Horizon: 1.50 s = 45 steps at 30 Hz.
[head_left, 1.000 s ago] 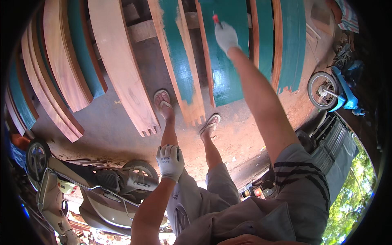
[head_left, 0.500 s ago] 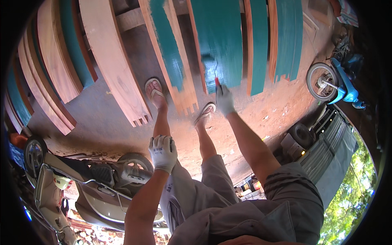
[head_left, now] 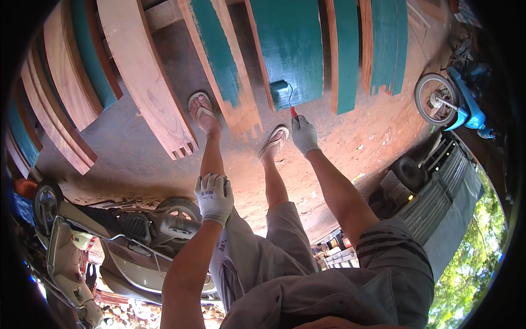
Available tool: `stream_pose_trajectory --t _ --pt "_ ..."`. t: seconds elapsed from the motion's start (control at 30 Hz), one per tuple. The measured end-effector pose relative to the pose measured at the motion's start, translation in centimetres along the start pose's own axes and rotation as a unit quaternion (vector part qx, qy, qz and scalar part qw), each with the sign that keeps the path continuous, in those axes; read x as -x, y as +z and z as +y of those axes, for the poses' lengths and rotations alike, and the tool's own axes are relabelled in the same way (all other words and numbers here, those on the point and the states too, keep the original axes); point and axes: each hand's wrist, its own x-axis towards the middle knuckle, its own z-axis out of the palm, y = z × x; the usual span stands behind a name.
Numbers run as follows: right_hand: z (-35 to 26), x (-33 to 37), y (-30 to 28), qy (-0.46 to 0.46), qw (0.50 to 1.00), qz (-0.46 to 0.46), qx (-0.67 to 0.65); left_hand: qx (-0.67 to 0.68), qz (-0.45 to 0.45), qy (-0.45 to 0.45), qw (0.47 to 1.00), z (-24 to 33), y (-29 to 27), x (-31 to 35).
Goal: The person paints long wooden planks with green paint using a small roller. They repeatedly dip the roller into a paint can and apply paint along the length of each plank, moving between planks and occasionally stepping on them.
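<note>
My gloved right hand (head_left: 304, 134) is closed round the red handle of a paint roller (head_left: 279, 86). The roller's green sleeve touches the near end of a wide board (head_left: 293, 46) coated in wet, shiny green paint. Left of it, a narrower board (head_left: 216, 49) has a green strip with bare wood along its edges and near end. My gloved left hand (head_left: 214, 198) rests over my bent left knee, fingers curving over it and holding nothing.
More boards, some bare like the plank (head_left: 139, 71) and some green like the strip (head_left: 345, 55), lie side by side. A motorbike (head_left: 137, 247) stands at lower left, a blue one (head_left: 466, 104) at right. Corrugated sheets (head_left: 444, 192) are at lower right.
My right hand has drawn slightly nearer and the roller is now sharper, still on the wide board. The boards sit higher in view. My left hand stays on the knee.
</note>
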Motion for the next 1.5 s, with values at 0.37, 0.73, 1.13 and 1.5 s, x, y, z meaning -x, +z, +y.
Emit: stream_pose_trajectory --t 0.37,0.73,1.13,1.5 --pt "-14.3 -17.2 -3.9 -0.128 0.973 0.172 -0.091 -0.026 -0.014 0.025 0.999 -0.1 0.5 -0.1" --pt "-4.4 -4.7 -0.3 -0.040 0.997 0.062 -0.005 -0.018 -0.018 0.015 1.000 0.2 -0.2 -0.6" --pt "-3.7 -4.5 0.6 -0.078 0.992 0.101 -0.026 -0.033 -0.011 0.015 0.999 0.3 0.0 -0.7" --pt "2.6 6.9 4.1 0.040 0.999 -0.012 -0.032 -0.032 -0.009 0.009 0.999 0.5 0.2 -0.4"
